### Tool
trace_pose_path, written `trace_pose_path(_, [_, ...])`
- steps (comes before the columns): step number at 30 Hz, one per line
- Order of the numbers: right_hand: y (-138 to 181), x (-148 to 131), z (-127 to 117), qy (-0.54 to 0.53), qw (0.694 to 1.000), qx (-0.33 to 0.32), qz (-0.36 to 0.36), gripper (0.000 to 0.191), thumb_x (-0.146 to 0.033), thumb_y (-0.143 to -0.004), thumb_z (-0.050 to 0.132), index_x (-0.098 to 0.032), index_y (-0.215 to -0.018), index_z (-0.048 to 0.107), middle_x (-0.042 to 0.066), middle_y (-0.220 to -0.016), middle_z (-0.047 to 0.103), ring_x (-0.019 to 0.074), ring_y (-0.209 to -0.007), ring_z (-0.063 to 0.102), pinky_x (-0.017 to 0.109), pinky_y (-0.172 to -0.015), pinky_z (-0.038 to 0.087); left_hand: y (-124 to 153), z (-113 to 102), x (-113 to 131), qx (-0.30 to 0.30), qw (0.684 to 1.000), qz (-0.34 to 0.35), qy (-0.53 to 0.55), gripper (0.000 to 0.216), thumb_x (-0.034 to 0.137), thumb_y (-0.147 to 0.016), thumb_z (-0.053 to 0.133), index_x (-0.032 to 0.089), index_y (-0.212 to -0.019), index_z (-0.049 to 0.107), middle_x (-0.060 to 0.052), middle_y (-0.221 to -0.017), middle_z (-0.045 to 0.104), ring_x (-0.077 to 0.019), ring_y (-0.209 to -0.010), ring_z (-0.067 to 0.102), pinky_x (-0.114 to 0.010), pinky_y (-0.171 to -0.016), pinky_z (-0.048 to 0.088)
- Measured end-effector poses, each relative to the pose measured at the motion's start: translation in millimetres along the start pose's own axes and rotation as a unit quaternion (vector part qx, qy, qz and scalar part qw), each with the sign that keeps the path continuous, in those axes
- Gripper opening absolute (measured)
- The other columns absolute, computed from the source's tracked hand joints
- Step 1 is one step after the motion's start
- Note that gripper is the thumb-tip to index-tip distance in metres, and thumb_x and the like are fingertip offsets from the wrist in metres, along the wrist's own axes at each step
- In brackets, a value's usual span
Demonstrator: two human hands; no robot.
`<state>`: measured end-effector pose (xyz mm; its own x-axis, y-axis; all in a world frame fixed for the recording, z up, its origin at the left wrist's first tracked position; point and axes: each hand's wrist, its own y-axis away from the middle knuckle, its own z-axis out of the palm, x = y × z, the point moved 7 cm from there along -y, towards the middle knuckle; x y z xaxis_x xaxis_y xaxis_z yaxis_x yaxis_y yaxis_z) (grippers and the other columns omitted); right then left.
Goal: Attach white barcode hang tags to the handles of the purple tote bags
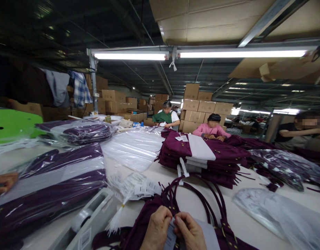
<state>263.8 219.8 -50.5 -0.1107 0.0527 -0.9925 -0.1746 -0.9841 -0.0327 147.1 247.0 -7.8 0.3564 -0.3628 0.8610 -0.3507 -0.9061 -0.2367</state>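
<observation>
Legible text: none. Carrying print too small or blurred to read:
- hang-tag bundle (140, 189), showing barcode stripes, lying towards the table's (253, 225) near edge
- sticker (84, 239) on grey dispenser (97, 208)
- paper tag (171, 239) at near edge
- stacked cartons (199, 106) beyond far edge

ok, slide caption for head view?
Left hand and right hand pinch a tag on a purple bag; stacked bags, co-workers beyond.

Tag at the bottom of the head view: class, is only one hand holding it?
No: the left hand and the right hand both pinch the tag.
</observation>
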Motion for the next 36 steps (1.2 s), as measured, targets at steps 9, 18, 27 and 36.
trace_pose_path(9, [-0.9,2.7,0.8,-0.008,1.000,-0.010,-0.010,0.041,-0.055,-0.066,0.064,-0.015,-0.071,0.056,-0.002,-0.061,0.049,0.0101,-0.053,0.045,0.020,-0.048,0.031,0.1,-0.2,0.5,-0.004,1.000,-0.007,-0.003,0.014,0.018,-0.073,0.035,0.017,-0.064,0.047,-0.002,-0.067,0.052,-0.0140,-0.065,0.049,-0.024,-0.061,0.034])
trace_pose_path(18, [-0.5,0.6,4.0,-0.005,0.999,-0.032,-0.004,0.043,-0.057,-0.066,0.062,-0.015,-0.069,0.052,-0.003,-0.055,0.048,0.0086,-0.049,0.038,0.020,-0.047,0.026,-0.6,0.4,2.4,-0.014,1.000,0.013,-0.007,0.015,0.017,-0.073,0.035,0.018,-0.063,0.046,-0.002,-0.067,0.051,-0.0134,-0.065,0.049,-0.024,-0.061,0.034])
trace_pose_path(27, [-2.0,3.6,3.9,0.008,1.000,-0.029,-0.009,0.045,-0.060,-0.068,0.058,-0.016,-0.070,0.049,-0.004,-0.053,0.045,0.0078,-0.047,0.035,0.020,-0.046,0.025,0.1,6.1,1.6,-0.029,0.999,0.034,-0.023,0.017,0.011,-0.073,0.038,0.016,-0.064,0.050,-0.003,-0.071,0.052,-0.0123,-0.067,0.048,-0.022,-0.063,0.034])
trace_pose_path(36, [-1.0,0.1,2.8,0.010,1.000,-0.017,0.004,0.046,-0.060,-0.063,0.063,-0.015,-0.067,0.054,-0.001,-0.053,0.049,0.0097,-0.049,0.040,0.021,-0.048,0.029,0.7,4.9,2.5,-0.023,0.998,0.040,-0.034,0.019,0.010,-0.072,0.039,0.016,-0.059,0.051,-0.002,-0.067,0.051,-0.0123,-0.066,0.048,-0.023,-0.060,0.032])
